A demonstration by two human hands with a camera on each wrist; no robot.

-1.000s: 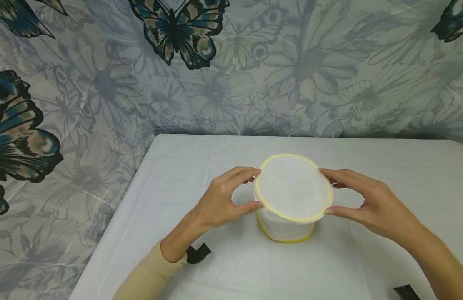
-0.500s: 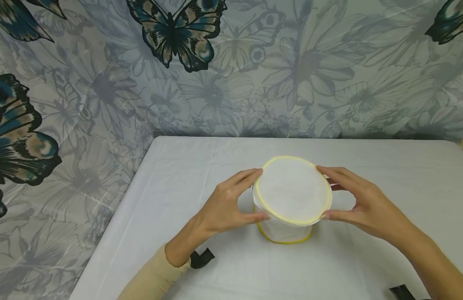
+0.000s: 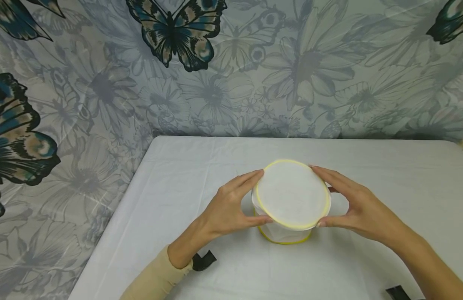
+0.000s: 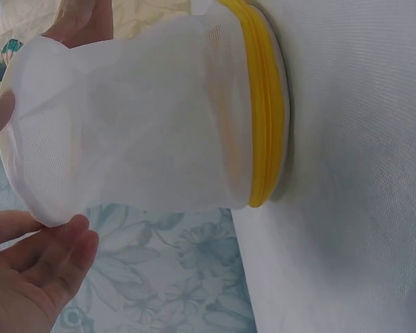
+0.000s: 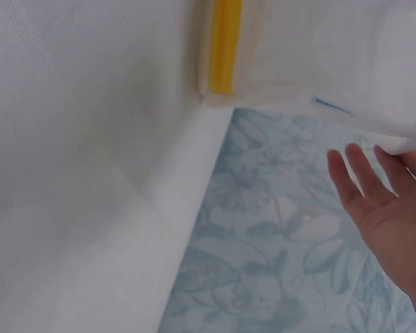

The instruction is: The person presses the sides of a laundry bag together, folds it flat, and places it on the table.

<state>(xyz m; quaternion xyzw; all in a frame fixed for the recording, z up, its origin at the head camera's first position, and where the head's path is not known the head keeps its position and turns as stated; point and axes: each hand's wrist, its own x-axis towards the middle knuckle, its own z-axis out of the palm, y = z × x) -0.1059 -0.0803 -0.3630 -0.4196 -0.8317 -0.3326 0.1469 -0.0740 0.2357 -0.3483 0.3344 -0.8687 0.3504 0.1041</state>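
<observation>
A white cylindrical mesh laundry bag (image 3: 293, 196) stands upright on the table, its round top edged in pale yellow. Around its base runs a yellow zipper band (image 4: 263, 111), clear in the left wrist view. My left hand (image 3: 229, 204) holds the left side of the top rim, thumb at the front and fingers toward the back. Opposite it, my right hand (image 3: 355, 204) grips the right side the same way. In the right wrist view a small blue label (image 5: 331, 105) shows on the bag's side, and several right fingers (image 5: 364, 173) extend below the rim.
A white cloth covers the table (image 3: 193, 166). Behind and to the left hangs a grey floral curtain (image 3: 231, 96) with butterflies. Black straps (image 3: 203, 261) hang at the wrists.
The bag's top has sunk slightly and shifted toward the front, covering more of the base. My right hand has moved left, and my left hand a little right, both still on the rim.
</observation>
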